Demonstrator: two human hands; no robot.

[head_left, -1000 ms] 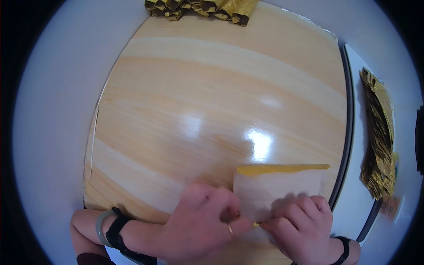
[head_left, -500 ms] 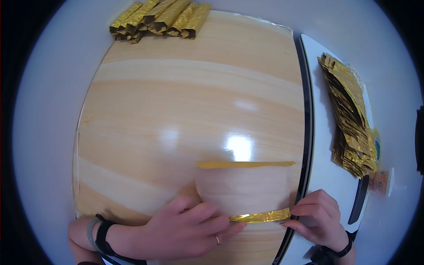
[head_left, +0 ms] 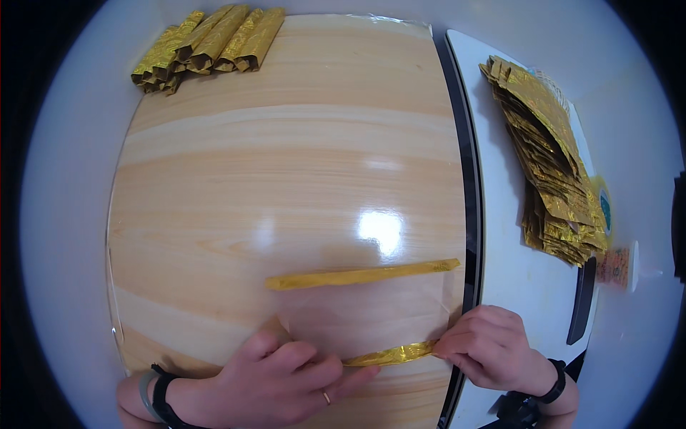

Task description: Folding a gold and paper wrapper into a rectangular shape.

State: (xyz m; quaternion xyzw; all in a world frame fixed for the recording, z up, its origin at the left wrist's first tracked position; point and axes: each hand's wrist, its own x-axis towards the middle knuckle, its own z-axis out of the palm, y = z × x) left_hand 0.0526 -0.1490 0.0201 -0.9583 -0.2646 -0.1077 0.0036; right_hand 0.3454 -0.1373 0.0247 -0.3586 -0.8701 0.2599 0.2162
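Note:
A sheet of gold foil paper (head_left: 364, 311) lies pale side up on the near part of the wood-patterned board (head_left: 286, 186). Gold strips are folded over along its far and near edges. My left hand (head_left: 279, 379) has curled fingers gripping the near left part of the folded strip, one finger stretched along beneath the edge and partly hiding that corner. At the opposite end, my right hand (head_left: 489, 350) pinches the near right corner between thumb and fingers.
Several rolled gold paper tubes (head_left: 214, 43) are piled at the far left of the board. A thick stack of gold foil sheets (head_left: 550, 164) rests on the white surface (head_left: 500, 214) to the right, beyond a dark edge strip (head_left: 471, 186). Beside the stack stands a small patterned container (head_left: 618, 266).
The view has shifted, so the board and piles appear farther left. The sheet now lies slightly tilted, its far fold looking narrower. My right fingers have closed more tightly at the corner.

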